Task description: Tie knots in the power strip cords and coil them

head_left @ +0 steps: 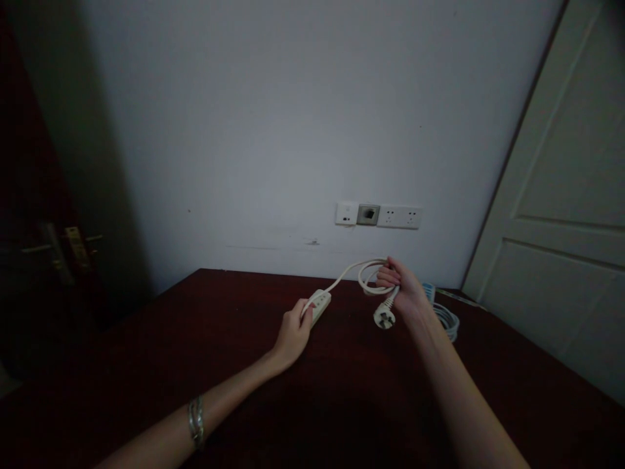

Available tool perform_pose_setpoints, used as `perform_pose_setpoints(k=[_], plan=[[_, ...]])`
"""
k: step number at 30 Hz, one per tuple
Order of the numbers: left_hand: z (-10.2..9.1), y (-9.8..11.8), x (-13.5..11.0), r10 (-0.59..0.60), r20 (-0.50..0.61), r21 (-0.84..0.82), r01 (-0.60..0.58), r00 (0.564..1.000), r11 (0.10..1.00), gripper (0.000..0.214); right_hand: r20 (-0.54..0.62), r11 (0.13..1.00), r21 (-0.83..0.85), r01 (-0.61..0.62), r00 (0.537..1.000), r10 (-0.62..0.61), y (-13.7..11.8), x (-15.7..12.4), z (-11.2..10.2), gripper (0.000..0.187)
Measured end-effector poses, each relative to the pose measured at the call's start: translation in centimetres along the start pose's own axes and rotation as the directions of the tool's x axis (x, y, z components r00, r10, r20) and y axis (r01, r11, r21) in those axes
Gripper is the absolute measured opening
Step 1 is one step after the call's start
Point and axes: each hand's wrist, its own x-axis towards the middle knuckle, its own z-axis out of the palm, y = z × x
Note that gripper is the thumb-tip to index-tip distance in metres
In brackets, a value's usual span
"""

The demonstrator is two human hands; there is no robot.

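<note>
Fingers of your left hand (291, 332) pinch the strip (322, 299) near the back edge of the bench (234, 332); your right fingers curl around the looped cord (360, 278). The plug (384, 317) hangs below, so slack right fingers could let loops slip and tangle.

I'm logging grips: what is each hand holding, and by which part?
The left hand grips the power strip by its near end; the right hand holds the looped cord near the plug.
</note>
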Motion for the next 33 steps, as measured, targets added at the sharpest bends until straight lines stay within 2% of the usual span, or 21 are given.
perform_pose_setpoints(k=[5, 9, 14, 18, 22, 28, 33], plan=[[-0.1, 0.2, 1.0, 0.05, 0.185, 0.112, -0.072, 0.981, 0.991, 0.029, 0.002, 0.994, -0.1, 0.049, 0.999, -0.049, -0.1, 0.2, -0.5, 0.032], [0.2, 0.1, 1.7, 0.099, 0.345, 0.188, -0.172, 0.933, 0.967, 0.03, 0.022, 0.977, -0.201, 0.077, 0.997, -0.074, 0.1, 0.6, -1.1, 0.039], [0.5, 0.6, 2.3, 0.093, 0.558, 0.331, -0.324, 0.824, 0.886, 0.031, -0.008, 0.959, -0.282, 0.036, 0.999, -0.04, 0.9, 1.2, -1.9, 0.04], [0.1, 1.9, 2.7, 0.095, 0.683, 0.36, -0.447, 0.724, 0.819, 0.03, -0.012, 0.897, -0.442, -0.028, 1.0, 0.025, 1.8, 1.6, -2.4, 0.053], [-0.3, 3.4, 3.0, 0.116, 0.736, 0.337, -0.509, 0.667, 0.792, 0.024, -0.047, 0.783, -0.61, -0.121, 0.992, 0.116, 2.7, 1.6, -2.6, 0.057], [-0.3, 5.1, 3.6, 0.178, 0.722, 0.262, -0.503, 0.668, 0.824, 0.016, -0.08, 0.673, -0.724, -0.15, 0.988, 0.134, 3.7, 1.3, -2.4, 0.051], [-0.3, 6.5, 4.5, 0.276, 0.722, 0.197, -0.571, 0.634, 0.797, 0.016, -0.131, 0.63, -0.743, -0.223, 0.973, 0.19, 4.3, 1.2, -1.8, 0.046]])
